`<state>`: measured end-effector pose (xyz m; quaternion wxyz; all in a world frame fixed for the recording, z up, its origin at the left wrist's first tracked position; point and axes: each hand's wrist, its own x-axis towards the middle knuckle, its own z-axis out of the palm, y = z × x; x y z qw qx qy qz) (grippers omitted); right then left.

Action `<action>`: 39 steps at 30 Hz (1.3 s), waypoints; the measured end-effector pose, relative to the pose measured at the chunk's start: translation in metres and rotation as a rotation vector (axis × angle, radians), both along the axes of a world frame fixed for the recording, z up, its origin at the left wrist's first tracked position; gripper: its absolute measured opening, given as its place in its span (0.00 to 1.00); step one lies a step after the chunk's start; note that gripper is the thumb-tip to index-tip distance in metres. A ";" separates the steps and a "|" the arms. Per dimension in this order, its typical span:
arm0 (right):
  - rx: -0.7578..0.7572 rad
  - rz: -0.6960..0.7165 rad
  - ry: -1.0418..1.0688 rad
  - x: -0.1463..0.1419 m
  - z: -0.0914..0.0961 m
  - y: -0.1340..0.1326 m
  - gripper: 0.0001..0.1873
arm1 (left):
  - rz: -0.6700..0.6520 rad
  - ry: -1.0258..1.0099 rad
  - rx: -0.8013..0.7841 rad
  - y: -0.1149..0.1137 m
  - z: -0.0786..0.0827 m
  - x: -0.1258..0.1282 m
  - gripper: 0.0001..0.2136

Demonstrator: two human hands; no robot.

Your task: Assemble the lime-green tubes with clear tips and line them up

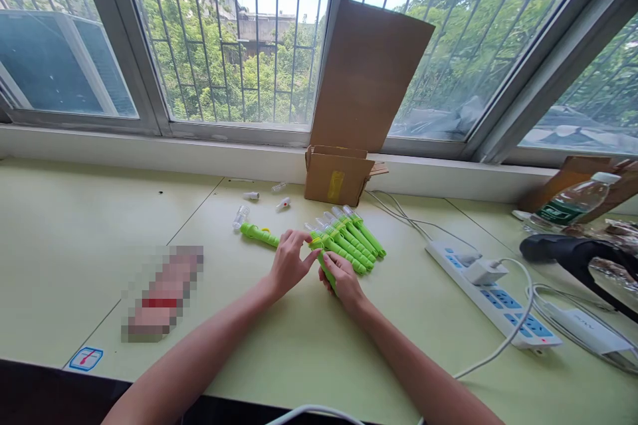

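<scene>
My right hand [343, 275] is closed around the shaft of a green plastic handle [327, 268], holding it tilted above the table. At its upper end, my left hand [292, 259] pinches the collar between thumb and fingers; whatever small part lies there is mostly hidden. To the right of my hands, several similar green handles [366, 234] with clear tips lie side by side. Another green handle [259, 234], with a small yellow part near it, rests left of my left hand. Beside that one is a clear plastic cap [241, 216].
Small white pieces [252, 196] [284, 204] and a clear piece [280, 186] lie near an open cardboard box [339, 176] at the window. A power strip [491, 295] with cables, a plastic bottle [573, 202] and a black object [563, 249] occupy the right. A blurred item [164, 295] lies left.
</scene>
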<state>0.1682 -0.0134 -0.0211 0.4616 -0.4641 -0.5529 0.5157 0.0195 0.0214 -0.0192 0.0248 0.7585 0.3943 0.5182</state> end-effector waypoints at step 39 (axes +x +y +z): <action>-0.089 0.011 0.097 0.001 0.010 -0.002 0.20 | -0.048 -0.068 -0.034 0.000 0.000 -0.002 0.06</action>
